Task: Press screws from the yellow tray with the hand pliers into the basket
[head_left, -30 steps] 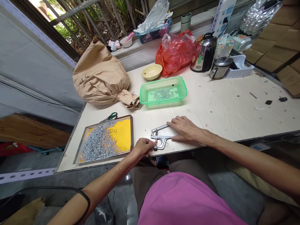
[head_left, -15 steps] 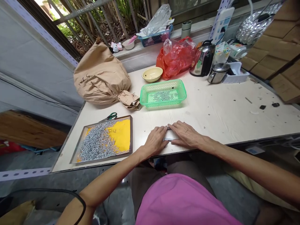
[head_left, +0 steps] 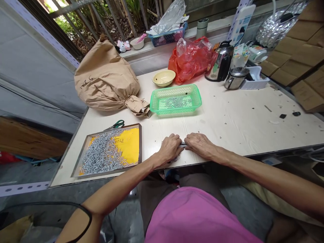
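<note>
My left hand (head_left: 171,147) and my right hand (head_left: 199,145) rest close together at the table's front edge, both with fingers closed. Between them shows a thin grey strip (head_left: 183,144), its ends covered by my fingers. What it is exactly, I cannot make out. To the left lies a shallow tray (head_left: 140,143) with a yellow bottom, partly covered by many small silvery metal springs or pins (head_left: 101,153). Beyond my hands stands a green plastic basket (head_left: 154,105) holding more of these small metal pieces (head_left: 177,102).
Green-handled scissors (head_left: 118,124) lie behind the tray. Farther back are a tied brown paper sack (head_left: 106,81), a cream bowl (head_left: 164,80), a red plastic bag (head_left: 189,62), a kettle (head_left: 220,62) and a metal pot (head_left: 236,79). Dark scraps (head_left: 282,116) dot the right side.
My two hands have drawn in around the grey piece, and the gap between them shows less of it. The view has shifted slightly.
</note>
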Tool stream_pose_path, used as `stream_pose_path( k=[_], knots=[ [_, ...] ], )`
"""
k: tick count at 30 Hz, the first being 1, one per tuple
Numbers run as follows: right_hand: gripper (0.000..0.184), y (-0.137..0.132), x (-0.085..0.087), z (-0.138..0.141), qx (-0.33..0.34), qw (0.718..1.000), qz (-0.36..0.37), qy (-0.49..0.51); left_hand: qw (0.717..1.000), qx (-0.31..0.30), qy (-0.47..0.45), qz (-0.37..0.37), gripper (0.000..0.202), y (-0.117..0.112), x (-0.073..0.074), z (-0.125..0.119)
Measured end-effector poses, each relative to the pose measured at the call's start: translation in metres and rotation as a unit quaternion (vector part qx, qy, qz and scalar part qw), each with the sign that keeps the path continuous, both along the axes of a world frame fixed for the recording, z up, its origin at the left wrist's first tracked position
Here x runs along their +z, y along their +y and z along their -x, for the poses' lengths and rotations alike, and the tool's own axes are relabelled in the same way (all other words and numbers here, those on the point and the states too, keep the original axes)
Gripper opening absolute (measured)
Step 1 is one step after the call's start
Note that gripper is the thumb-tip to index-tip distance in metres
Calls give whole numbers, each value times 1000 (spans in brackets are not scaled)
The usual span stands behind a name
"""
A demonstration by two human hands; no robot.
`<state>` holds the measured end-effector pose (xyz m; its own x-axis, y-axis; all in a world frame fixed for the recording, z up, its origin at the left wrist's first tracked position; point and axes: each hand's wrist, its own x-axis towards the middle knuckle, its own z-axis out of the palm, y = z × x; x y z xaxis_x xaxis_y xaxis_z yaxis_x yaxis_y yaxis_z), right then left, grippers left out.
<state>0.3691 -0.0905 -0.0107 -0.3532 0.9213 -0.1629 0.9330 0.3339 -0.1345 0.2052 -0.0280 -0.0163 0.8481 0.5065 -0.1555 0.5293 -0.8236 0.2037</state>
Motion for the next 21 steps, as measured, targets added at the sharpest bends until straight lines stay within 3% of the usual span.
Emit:
stream_pose_path(
  k=[6, 10, 16, 21],
  knots=[
    [26, -1, -2, -11, -13, 999, -39, 21, 999, 31, -25, 9, 22, -3, 4, 3],
    [43, 1, 1, -25, 14, 997, -32, 67, 994, 42, -101, -28, 30, -32, -9, 15],
    [25, 20, -12, -31, -24, 998, -59, 18, 979, 27, -200, -5, 33, -81, -33, 18],
    [21, 39, -5, -21, -50, 993, -103, -11, 974, 43, -220, 21, 36, -87, -33, 14]
  ],
)
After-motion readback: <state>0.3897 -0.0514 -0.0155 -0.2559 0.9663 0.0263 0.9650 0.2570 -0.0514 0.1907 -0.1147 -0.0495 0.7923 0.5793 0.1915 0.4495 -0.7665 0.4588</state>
